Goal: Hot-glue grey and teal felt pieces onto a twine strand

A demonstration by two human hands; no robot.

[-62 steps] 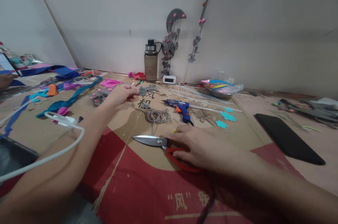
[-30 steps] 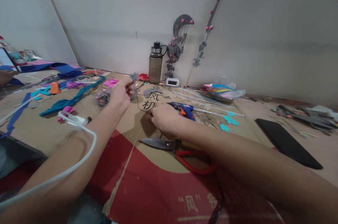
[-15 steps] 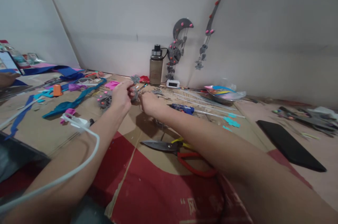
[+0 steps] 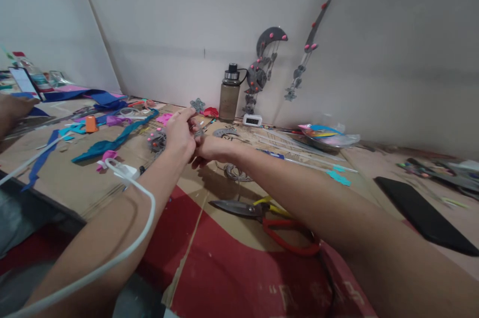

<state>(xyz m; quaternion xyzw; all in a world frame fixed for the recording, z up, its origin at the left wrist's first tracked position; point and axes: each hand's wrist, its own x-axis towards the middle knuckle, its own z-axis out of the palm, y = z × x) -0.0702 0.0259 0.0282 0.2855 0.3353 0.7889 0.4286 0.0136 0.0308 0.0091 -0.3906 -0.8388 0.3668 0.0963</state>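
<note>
My left hand (image 4: 180,133) is closed, its fingers bent round a small grey felt piece (image 4: 199,133) that shows only in part. My right hand (image 4: 208,150) meets it from the right with curled fingers; what they pinch is hidden. Just beyond my left fingertips is a grey flower shape (image 4: 197,105); I cannot tell whether it is joined to the held piece. Left of my left hand lies a grey felt piece with pink and orange dots (image 4: 157,141). A coil of thin grey cord (image 4: 237,173) rests under my right forearm. Red-handled scissors (image 4: 258,212) lie nearer me.
A water bottle (image 4: 229,96) and small white digital display (image 4: 252,120) stand by the wall, where grey moon-shaped hangings (image 4: 271,37) are fixed. A black phone-like slab (image 4: 422,215) lies right. A white cable (image 4: 144,238) crosses my left forearm. Another person's hand (image 4: 15,111) is far left.
The view has turned slightly left. My right hand has come closer against my left, its fingers now lower and under it. More of the grey flower shape shows above my left fingertips.
</note>
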